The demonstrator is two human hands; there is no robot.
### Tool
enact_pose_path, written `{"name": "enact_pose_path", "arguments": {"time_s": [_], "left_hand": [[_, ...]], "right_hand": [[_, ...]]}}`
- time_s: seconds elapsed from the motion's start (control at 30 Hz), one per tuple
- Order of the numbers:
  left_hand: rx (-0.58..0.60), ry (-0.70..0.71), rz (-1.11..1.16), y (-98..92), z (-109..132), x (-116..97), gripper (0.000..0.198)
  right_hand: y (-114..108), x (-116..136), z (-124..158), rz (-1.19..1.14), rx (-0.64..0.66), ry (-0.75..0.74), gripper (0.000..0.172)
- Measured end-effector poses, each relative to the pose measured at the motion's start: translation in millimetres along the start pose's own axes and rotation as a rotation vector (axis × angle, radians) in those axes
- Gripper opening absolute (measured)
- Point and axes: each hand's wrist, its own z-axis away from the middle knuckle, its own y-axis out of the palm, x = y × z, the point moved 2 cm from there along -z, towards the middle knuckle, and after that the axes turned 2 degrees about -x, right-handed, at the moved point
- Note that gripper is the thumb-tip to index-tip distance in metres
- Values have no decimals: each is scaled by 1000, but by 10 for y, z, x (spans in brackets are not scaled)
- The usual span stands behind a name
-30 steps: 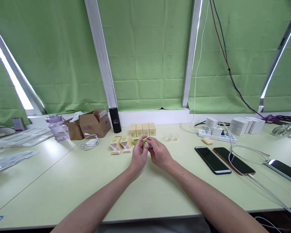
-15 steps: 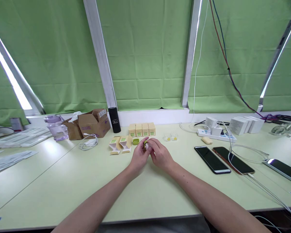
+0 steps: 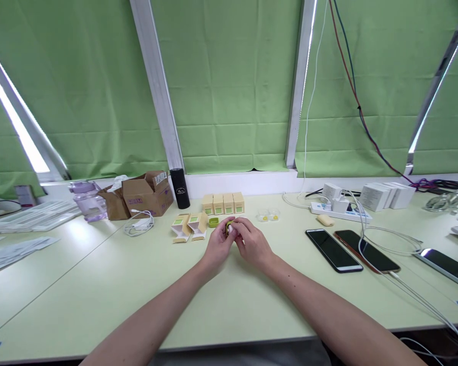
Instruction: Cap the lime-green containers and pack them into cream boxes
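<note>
My left hand (image 3: 218, 245) and my right hand (image 3: 254, 244) meet over the middle of the table, fingers closed around a small yellow-green item (image 3: 229, 226), mostly hidden by the fingers. Just left of my left hand lies a small green square case (image 3: 213, 222). Two opened cream boxes (image 3: 181, 227) with green labels lie further left. Behind the hands, a row of several closed cream boxes (image 3: 223, 204) stands side by side. To the right of my right hand sits a clear plastic case (image 3: 268, 215) with yellow spots inside.
At the back left are a purple jug (image 3: 88, 202), a cardboard box (image 3: 148, 194), a white cable (image 3: 139, 223) and a black cylinder (image 3: 180, 189). Phones (image 3: 334, 251), a power strip (image 3: 341, 212), white boxes (image 3: 388, 196) and loose cables occupy the right side.
Both hands have barely moved and still hold the small item. At the far right edge, a pale object has come into view.
</note>
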Motion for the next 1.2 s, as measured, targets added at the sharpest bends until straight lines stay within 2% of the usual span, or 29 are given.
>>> {"name": "enact_pose_path", "arguments": {"time_s": [0.4,1.07,1.2], "left_hand": [[26,2,-6,4,18,-12,53],[-6,15,-3,1,-3,8,53],[-24,15,-13,4,-4,19,55]], "right_hand": [[7,-15,7,20,-1,-3,31],[57,-15,-2,112,57,15,28],[52,-26,2,81,54,13,32]]}}
